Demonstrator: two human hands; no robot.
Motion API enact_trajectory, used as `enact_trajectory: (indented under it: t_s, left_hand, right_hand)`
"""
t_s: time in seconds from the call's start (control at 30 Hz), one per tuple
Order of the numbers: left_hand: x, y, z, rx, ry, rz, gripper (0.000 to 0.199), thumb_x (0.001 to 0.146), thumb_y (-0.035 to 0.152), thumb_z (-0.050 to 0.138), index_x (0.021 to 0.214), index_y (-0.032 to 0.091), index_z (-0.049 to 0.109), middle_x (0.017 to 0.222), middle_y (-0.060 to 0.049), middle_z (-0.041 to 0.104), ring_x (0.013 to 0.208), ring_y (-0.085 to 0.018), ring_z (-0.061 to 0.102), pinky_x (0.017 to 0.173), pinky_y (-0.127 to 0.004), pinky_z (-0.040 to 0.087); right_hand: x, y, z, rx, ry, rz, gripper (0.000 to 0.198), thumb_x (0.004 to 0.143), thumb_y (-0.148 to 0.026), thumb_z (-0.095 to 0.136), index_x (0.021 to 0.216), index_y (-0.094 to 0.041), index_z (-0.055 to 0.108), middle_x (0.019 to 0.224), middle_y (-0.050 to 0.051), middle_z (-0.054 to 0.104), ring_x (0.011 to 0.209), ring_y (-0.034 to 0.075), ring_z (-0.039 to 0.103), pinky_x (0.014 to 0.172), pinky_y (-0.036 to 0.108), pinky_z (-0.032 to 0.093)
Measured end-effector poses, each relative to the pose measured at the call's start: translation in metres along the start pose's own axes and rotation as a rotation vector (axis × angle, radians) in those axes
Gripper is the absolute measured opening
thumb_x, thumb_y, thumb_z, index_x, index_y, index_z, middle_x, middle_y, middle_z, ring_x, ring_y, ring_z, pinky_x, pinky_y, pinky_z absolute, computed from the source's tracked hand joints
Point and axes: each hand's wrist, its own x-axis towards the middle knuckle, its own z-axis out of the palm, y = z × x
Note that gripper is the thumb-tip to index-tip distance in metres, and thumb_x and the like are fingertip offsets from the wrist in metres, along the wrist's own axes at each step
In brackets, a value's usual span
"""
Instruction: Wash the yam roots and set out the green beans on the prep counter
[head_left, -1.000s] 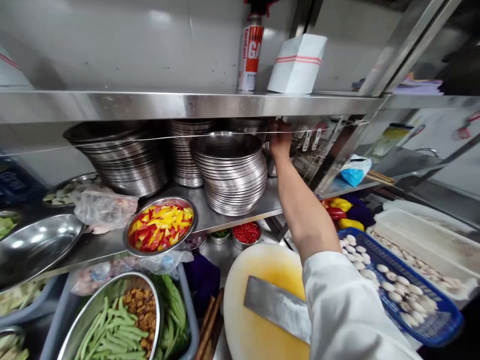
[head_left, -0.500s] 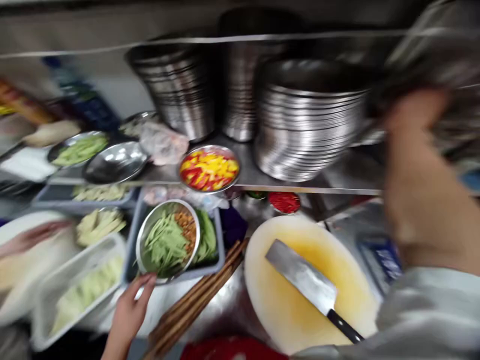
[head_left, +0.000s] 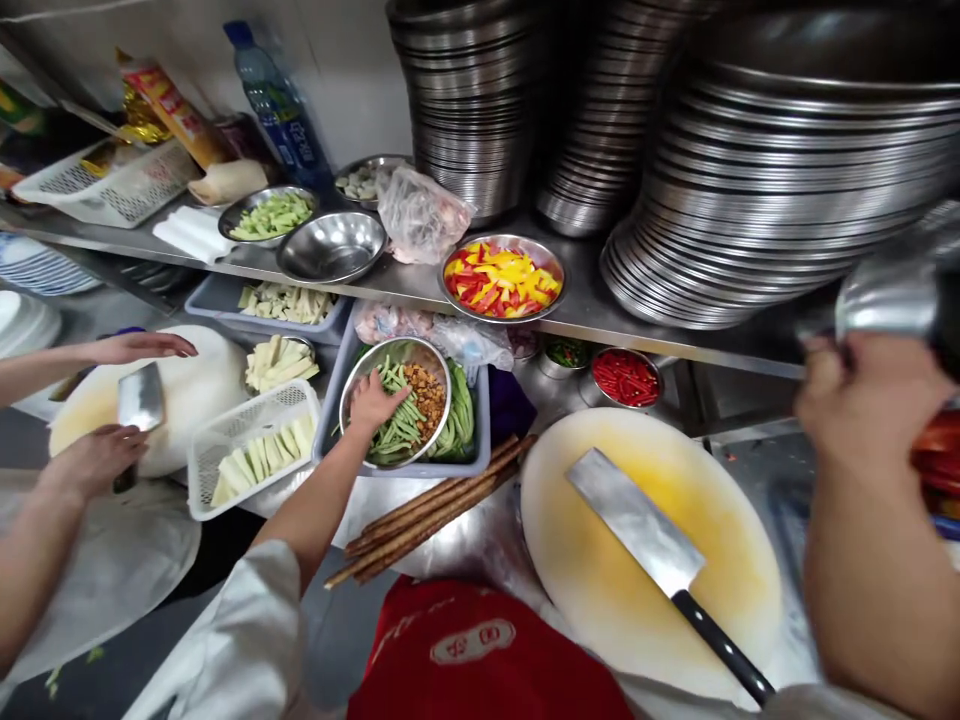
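Note:
My left hand [head_left: 373, 405] reaches over the left side of a steel bowl [head_left: 442, 372], its fingers spread on the cut green beans [head_left: 395, 428]. Brown chopped bits [head_left: 424, 398] fill the bowl's right part. The bowl rests in a grey-blue bin [head_left: 480, 455] on top of more green vegetables [head_left: 457, 425]. At the right edge, my right hand [head_left: 870, 395] has its fingers closed on a shiny metal container [head_left: 885, 295], partly out of frame. A cleaver [head_left: 637, 520] lies on the round white cutting board [head_left: 555, 580] in front of me.
Long brown sticks [head_left: 431, 515] lie left of the board. On the shelf [head_left: 405, 278] stand tall stacks of steel bowls [head_left: 712, 190] and a dish of cut peppers [head_left: 502, 280]. A co-worker's hands [head_left: 97, 455] are at the left with another cleaver [head_left: 141, 395].
My left hand has gone from the bowl's near rim into it, onto the beans. My right hand, blurred before, now shows around the metal container. The view has shifted, showing more of the left side.

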Motion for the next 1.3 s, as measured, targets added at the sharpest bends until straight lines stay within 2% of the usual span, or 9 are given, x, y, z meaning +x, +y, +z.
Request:
enact_trajectory:
  t_s: [0.1, 0.2, 0.33, 0.5, 0.67, 0.8, 0.97, 1.07, 1.3]
  left_hand:
    - [0.007, 0.018, 0.007, 0.019, -0.016, -0.19, 0.096, 0.084, 0.067, 0.069, 0.152, 0.007, 0.037, 0.155, -0.036, 0.038, 0.148, -0.053, 0.032, 0.115, -0.069, 0.029]
    - [0.008, 0.024, 0.007, -0.031, -0.073, -0.247, 0.095, 0.088, 0.071, 0.062, 0.144, -0.002, 0.037, 0.147, -0.04, 0.04, 0.139, -0.055, 0.043, 0.109, -0.065, 0.035]
    - [0.016, 0.026, 0.009, -0.01, -0.061, -0.234, 0.091, 0.09, 0.065, 0.062, 0.146, -0.001, 0.036, 0.148, -0.039, 0.04, 0.137, -0.052, 0.047, 0.109, -0.058, 0.039]
    - [0.03, 0.024, 0.021, 0.033, -0.013, -0.245, 0.094, 0.076, 0.061, 0.077, 0.144, 0.006, 0.043, 0.148, -0.036, 0.043, 0.136, -0.052, 0.05, 0.11, -0.061, 0.042]
    - [0.036, 0.011, 0.018, 0.026, -0.032, -0.235, 0.094, 0.064, 0.051, 0.087, 0.139, 0.01, 0.047, 0.142, -0.034, 0.052, 0.129, -0.048, 0.058, 0.106, -0.056, 0.048]
    - [0.037, -0.001, 0.009, -0.005, -0.055, -0.233, 0.08, 0.069, 0.048, 0.084, 0.132, 0.011, 0.05, 0.132, -0.03, 0.063, 0.124, -0.045, 0.062, 0.102, -0.053, 0.051]
    - [0.038, -0.01, 0.01, -0.088, -0.034, -0.181, 0.073, 0.068, 0.036, 0.087, 0.127, 0.012, 0.053, 0.128, -0.027, 0.066, 0.121, -0.044, 0.065, 0.105, -0.054, 0.05]
    - [0.035, -0.016, 0.01, -0.203, 0.003, -0.096, 0.064, 0.073, 0.027, 0.081, 0.129, 0.013, 0.052, 0.125, -0.02, 0.069, 0.116, -0.033, 0.069, 0.104, -0.042, 0.053]
    - [0.027, -0.033, -0.007, -0.817, 0.095, 0.058, 0.052, 0.066, 0.02, 0.074, 0.113, 0.019, 0.051, 0.093, -0.002, 0.068, 0.085, -0.019, 0.07, 0.078, -0.027, 0.058]
  right_hand:
    - [-0.07, -0.006, -0.003, 0.113, 0.05, 0.049, 0.076, 0.091, -0.079, 0.022, 0.117, -0.033, 0.078, 0.087, 0.03, 0.069, 0.111, 0.044, 0.068, 0.086, 0.063, 0.049]
    - [-0.128, -0.012, -0.017, 0.257, 0.066, -0.087, 0.04, 0.097, -0.058, 0.043, 0.131, -0.056, 0.065, 0.088, 0.017, 0.074, 0.1, 0.039, 0.072, 0.106, 0.059, 0.049]
    - [-0.179, -0.011, -0.038, 0.407, -0.13, -0.337, 0.058, 0.094, -0.04, 0.057, 0.141, -0.072, 0.046, 0.088, 0.007, 0.076, 0.082, 0.038, 0.073, 0.105, 0.062, 0.052]
    - [-0.234, -0.036, -0.033, 0.602, -0.398, -0.527, 0.035, 0.096, -0.027, 0.057, 0.126, -0.04, 0.07, 0.099, 0.006, 0.078, 0.087, 0.03, 0.076, 0.096, 0.056, 0.061]
    - [-0.292, -0.081, -0.008, 0.591, -0.616, -0.644, 0.024, 0.102, -0.019, 0.049, 0.104, -0.023, 0.072, 0.1, 0.006, 0.078, 0.094, 0.023, 0.074, 0.116, 0.058, 0.046]
    - [-0.328, -0.094, 0.008, 0.481, -0.631, -0.563, 0.028, 0.097, -0.011, 0.052, 0.1, -0.026, 0.075, 0.101, 0.002, 0.078, 0.108, 0.027, 0.072, 0.125, 0.07, 0.025]
    - [-0.347, -0.08, 0.023, 0.371, -0.433, -0.378, 0.03, 0.09, -0.012, 0.057, 0.107, -0.026, 0.078, 0.149, 0.012, 0.059, 0.146, 0.044, 0.044, 0.114, 0.071, 0.045]
    - [-0.352, -0.067, 0.03, 0.383, -0.304, -0.228, 0.032, 0.09, -0.018, 0.061, 0.118, -0.028, 0.074, 0.161, 0.011, 0.044, 0.154, 0.047, 0.029, 0.11, 0.07, 0.05]
    - [-0.375, -0.056, 0.055, 0.479, -0.473, -0.09, 0.03, 0.095, -0.034, 0.053, 0.122, -0.027, 0.066, 0.136, 0.016, 0.063, 0.116, 0.037, 0.07, 0.092, 0.053, 0.065]
